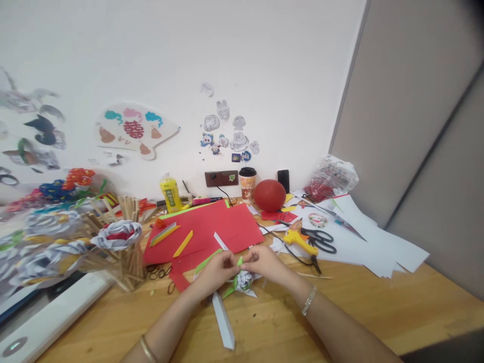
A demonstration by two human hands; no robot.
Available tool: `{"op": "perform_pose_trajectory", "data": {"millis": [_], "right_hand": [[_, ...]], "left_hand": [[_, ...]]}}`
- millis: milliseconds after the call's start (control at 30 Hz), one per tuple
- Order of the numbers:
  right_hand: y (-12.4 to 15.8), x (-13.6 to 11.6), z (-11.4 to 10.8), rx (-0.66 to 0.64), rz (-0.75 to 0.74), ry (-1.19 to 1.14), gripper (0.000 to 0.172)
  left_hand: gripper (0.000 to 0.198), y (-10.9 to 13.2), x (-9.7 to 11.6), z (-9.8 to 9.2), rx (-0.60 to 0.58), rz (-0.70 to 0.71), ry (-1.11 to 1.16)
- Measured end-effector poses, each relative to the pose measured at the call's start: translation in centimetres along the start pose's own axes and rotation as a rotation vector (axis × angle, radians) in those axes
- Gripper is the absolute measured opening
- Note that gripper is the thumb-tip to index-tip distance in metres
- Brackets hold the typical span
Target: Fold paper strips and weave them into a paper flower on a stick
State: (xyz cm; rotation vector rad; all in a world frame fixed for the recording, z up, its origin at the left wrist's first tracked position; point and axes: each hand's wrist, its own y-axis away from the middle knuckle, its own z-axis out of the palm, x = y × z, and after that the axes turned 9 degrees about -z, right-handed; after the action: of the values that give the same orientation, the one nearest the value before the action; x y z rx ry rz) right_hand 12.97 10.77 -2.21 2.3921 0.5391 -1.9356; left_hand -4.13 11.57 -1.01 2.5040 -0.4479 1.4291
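Both hands meet over a small folded paper flower (244, 281), white with green pieces, low above the wooden table (287, 322). My left hand (221, 267) pinches the flower's upper left side, near a green paper tip. From the other side my right hand (260, 261) pinches at the same green tip, its fingertips almost touching the left ones. A folded white paper strip (224, 322) lies just below the left hand. Behind the hands are red paper sheets (227, 227). The fingers partly hide what each one grips.
A yellow glue gun (300, 241) and black-handled scissors (321, 240) lie right of the hands, by white paper sheets (381, 249). A red balloon (269, 195), a paper cup (247, 185) and a yellow bottle (171, 192) stand at the back. Finished paper flowers (118, 235) and wooden sticks (130, 257) crowd the left.
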Motion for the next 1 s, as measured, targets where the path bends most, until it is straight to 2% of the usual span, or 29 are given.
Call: {"op": "perform_pose_trajectory", "data": {"millis": [233,500,733,1000], "right_hand": [[-0.1,0.1,0.2,0.001,-0.051,-0.067,0.024],[-0.2,-0.9,0.3,0.06,-0.013,-0.135,0.033],[0.3,-2.4,0.1,0.042,-0.147,0.023,0.021],[0.2,-1.9,-0.6,-0.042,-0.235,0.061,0.008]], "left_hand": [[0.027,-0.5,-0.8,0.3,-0.096,0.033,0.166],[0.025,-0.3,-0.4,0.0,-0.088,0.049,0.221],[0.028,0.0,0.2,-0.5,-0.127,0.059,0.241],[0.021,0.2,0.7,-0.5,-0.114,0.05,0.154]]}}
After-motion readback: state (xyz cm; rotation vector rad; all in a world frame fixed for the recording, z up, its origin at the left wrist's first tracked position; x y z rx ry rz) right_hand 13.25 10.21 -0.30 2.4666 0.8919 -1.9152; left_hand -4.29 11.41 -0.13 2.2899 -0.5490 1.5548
